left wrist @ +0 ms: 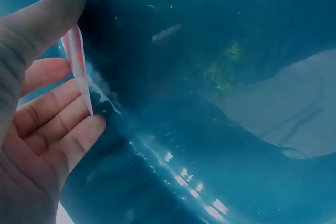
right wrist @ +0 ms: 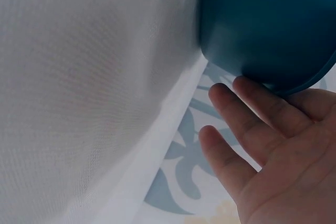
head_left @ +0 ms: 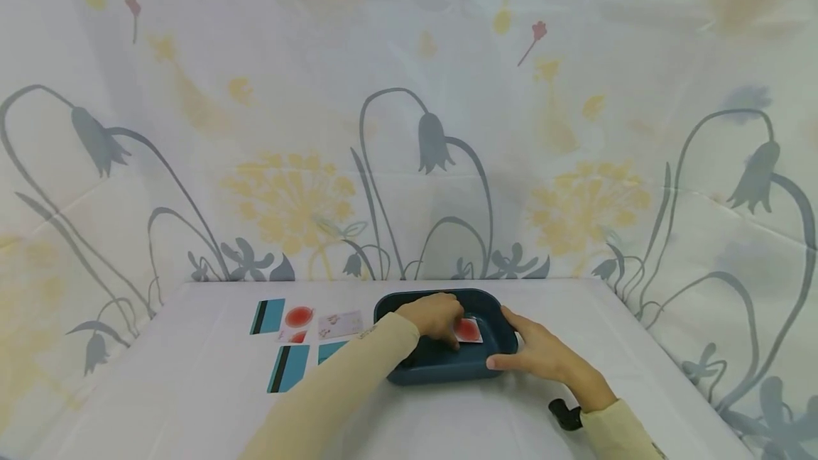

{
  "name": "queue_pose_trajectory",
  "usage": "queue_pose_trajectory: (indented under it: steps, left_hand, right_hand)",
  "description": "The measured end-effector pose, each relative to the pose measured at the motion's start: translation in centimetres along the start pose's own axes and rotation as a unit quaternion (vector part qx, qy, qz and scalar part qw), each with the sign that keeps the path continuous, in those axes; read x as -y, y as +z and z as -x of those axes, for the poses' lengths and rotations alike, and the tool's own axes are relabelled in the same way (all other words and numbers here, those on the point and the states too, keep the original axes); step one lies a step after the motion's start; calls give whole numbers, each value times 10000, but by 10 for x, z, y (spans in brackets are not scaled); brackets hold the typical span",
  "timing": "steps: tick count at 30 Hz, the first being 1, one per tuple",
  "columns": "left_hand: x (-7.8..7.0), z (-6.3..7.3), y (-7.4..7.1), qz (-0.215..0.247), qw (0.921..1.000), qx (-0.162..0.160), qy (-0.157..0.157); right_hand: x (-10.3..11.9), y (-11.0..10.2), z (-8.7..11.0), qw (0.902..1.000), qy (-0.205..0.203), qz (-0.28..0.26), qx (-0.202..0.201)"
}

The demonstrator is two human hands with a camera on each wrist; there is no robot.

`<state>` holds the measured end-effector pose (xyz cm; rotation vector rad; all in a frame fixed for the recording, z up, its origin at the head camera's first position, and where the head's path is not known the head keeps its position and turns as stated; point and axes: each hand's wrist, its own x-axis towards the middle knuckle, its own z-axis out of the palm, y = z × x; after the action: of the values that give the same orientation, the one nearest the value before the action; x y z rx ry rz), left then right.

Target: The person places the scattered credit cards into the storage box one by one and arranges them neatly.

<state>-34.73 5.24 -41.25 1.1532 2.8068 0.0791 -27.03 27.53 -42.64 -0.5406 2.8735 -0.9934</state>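
A dark teal tray with a raised rim stands on the white table. My left hand reaches inside it and, in the left wrist view, pinches a thin card with red-and-white printing between thumb and fingers. That card is seen edge-on there, near the tray's glossy inner wall. From the head, a red-and-white card shows beside the left fingertips. My right hand spans the tray's right end, thumb at the front and fingers toward the back. In the right wrist view its fingers are spread and fairly straight, touching the tray's outer side.
Left of the tray lie several cards: a teal one with a black stripe, a red-and-white one, a pale flowered one and another striped teal one. My left sleeve partly covers one more teal card. Flower-patterned cloth hangs behind.
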Motion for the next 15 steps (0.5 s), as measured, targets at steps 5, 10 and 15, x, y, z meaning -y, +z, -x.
queue_pose_trajectory:
  steps: [5, 10, 15]
  left_hand:
    - [0, -3, 1, -181, 9998, -38, 8]
    - [1, -1, 5, -245, 9997, -93, -16]
    - [0, -1, 9, -230, 9997, -127, 16]
  right_hand:
    - [1, -1, -1, 10000, -40, 70, 13]
    - [2, -1, -1, 9999, -89, 92, 33]
    - [2, -1, 1, 9999, -24, 126, 53]
